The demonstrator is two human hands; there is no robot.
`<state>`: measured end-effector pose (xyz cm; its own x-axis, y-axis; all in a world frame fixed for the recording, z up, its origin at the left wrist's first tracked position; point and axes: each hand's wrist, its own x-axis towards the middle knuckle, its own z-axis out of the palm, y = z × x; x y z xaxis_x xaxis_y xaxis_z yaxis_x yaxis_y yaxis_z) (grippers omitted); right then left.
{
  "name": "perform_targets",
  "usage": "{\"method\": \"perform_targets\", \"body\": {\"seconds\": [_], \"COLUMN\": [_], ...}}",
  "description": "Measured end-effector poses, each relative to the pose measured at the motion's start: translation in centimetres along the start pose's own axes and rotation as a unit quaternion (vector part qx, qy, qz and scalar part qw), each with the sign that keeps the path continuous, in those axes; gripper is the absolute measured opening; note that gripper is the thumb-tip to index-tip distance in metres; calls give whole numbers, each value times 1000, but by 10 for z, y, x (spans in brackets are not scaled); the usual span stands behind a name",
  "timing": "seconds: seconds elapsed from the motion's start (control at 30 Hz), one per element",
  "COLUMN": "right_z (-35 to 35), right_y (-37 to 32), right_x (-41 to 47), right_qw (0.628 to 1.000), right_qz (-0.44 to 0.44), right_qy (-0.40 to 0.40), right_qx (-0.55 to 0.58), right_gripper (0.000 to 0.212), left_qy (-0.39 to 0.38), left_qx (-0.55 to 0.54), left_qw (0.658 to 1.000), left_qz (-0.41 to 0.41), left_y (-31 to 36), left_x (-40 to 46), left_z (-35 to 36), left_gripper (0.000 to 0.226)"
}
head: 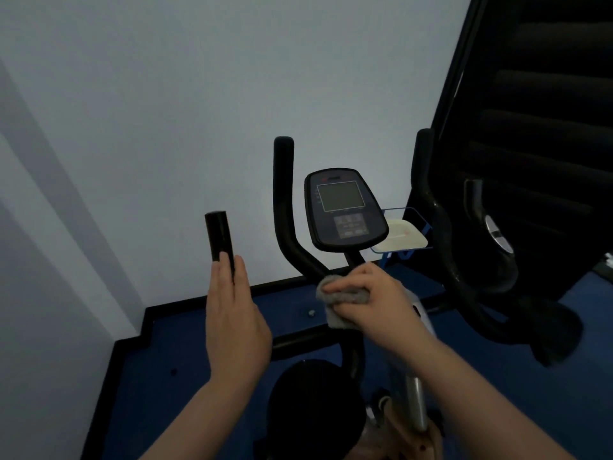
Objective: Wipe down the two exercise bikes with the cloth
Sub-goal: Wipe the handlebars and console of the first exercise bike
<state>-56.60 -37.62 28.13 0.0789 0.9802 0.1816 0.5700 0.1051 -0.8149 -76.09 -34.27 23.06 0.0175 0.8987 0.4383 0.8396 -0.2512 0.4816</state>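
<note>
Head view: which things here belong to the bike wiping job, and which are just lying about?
Job:
- grey cloth, held in right hand
- near bike's handlebar, end grip touched by left hand
- its console
- second bike, at right

Lying about:
- white tray
- small object on floor

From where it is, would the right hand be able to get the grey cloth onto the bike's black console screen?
Probably yes. The right hand holds the grey cloth on the black handlebar stem just below the black console, and nothing sits between them. The left hand, on the left black handlebar grip, is off to the side.
</note>
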Motion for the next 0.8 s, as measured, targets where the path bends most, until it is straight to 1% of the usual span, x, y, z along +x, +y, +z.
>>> {"method": "perform_targets", "body": {"seconds": [0.07, 0.13, 0.17, 0.2, 0.3, 0.4, 0.43, 0.53, 0.57, 0.6, 0.67, 0.73, 0.8], "right_z": [-7, -5, 0, 6, 19, 14, 11, -2, -4, -4, 6, 19, 28], "right_y": [-4, -11, -14, -14, -1, 16, 21, 16, 11, 5, -3, -1, 9], "right_x": [8, 19, 22, 22, 5, -20, -26, -22, -15, -8, -4, -19, -48], "right_qw": [1000, 996, 995, 995, 995, 992, 993, 997, 998, 997, 995, 991, 985], "right_qz": [1, -33, -45, -47, -42, -69, -73, -58, -57, -57, -48, -47, -65], "right_qy": [19, 75, 89, 86, 82, 97, 85, 14, 7, 20, 69, 109, 133], "right_qx": [24, 17, 7, -3, -32, -38, -46, -47, -41, -41, -50, -61, -84], "right_gripper": [37, 33, 28, 26, 34, 29, 28, 21, 19, 17, 19, 24, 26], "left_qy": [-5, -14, -19, -24, -33, -37, -40, -61, -69, -79, -95, -99, -99], "left_qx": [5, -16, -33, -55, -152, -217, -222, -202, -190, -178, -160, -150, -147], "left_qw": [1000, 1000, 999, 998, 986, 971, 969, 973, 976, 977, 979, 981, 982], "left_qz": [-8, -17, -22, -28, -56, -91, -98, -92, -88, -84, -79, -71, -66], "left_y": [4, 7, 8, 8, 10, 14, 16, 19, 20, 20, 19, 20, 21], "left_x": [-4, -8, -11, -13, -25, -37, -42, -54, -56, -58, -60, -60, -61], "left_z": [-1, -2, -4, -5, -10, -14, -15, -19, -20, -21, -23, -23, -23], "left_gripper": [70, 68, 68, 68, 68, 66, 65, 60, 58, 57, 55, 54, 53]}}
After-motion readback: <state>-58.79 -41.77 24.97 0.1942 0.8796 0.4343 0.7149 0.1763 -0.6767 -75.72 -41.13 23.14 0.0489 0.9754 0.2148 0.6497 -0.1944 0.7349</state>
